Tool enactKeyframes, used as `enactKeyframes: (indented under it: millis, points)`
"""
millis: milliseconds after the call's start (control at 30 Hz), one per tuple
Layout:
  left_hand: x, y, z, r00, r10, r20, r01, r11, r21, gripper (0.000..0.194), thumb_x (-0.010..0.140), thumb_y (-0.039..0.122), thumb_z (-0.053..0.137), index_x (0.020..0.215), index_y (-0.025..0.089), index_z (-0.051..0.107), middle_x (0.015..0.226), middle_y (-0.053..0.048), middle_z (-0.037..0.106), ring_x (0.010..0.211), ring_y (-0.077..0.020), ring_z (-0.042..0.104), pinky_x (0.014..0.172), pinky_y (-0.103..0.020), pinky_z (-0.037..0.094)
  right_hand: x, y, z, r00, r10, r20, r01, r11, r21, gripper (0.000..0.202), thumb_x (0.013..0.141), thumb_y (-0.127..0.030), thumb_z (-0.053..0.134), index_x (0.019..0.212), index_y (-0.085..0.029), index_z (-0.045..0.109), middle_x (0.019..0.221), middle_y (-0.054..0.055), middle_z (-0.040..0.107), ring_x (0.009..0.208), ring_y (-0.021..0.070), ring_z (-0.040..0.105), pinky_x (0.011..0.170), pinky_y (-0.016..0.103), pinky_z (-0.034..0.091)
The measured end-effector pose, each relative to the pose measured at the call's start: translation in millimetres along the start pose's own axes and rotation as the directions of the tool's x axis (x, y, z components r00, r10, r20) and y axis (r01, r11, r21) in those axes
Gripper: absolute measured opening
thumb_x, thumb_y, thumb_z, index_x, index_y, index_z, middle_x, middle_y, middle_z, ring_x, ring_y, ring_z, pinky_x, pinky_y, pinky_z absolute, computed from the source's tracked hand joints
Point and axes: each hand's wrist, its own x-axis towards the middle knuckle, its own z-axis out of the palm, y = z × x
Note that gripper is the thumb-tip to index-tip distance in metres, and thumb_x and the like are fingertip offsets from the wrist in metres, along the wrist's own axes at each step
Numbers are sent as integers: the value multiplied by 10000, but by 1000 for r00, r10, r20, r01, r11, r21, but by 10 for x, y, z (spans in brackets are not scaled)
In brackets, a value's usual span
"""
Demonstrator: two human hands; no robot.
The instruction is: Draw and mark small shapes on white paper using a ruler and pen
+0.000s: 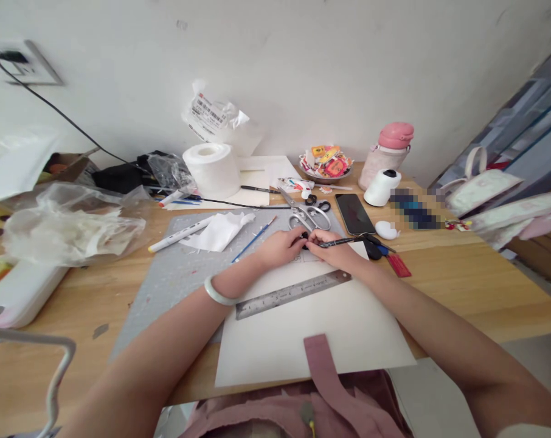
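Mauve strap (325, 368) is lying nearest, overlapping white paper (275, 340). Near its far edge, right fingers (320, 236) are pinching a black pen (337, 241), probably light, stiff, best held mid-barrel; left fingers (295, 236) are pinching a small dark piece (304, 238).

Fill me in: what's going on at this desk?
Over a sheet of white paper, the right hand holds a black pen. The left hand meets it at a dark piece too small to make out. A metal ruler lies on the paper, and scissors lie just beyond the hands.
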Motion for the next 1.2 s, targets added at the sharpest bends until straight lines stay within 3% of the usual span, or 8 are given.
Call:
enactKeyframes:
  millis: [1200]
  points:
    - [0, 37, -20, 999, -31, 13, 31, 999, 27, 238, 882, 319, 343, 1000, 215, 522, 724, -12, 606, 639, -166, 562, 580, -246, 388, 12, -3, -15, 999, 6, 34, -6, 1000, -11, 198, 791, -381, 449, 773, -194, 511, 615, -32, 510, 500, 93, 464, 501, 223, 363]
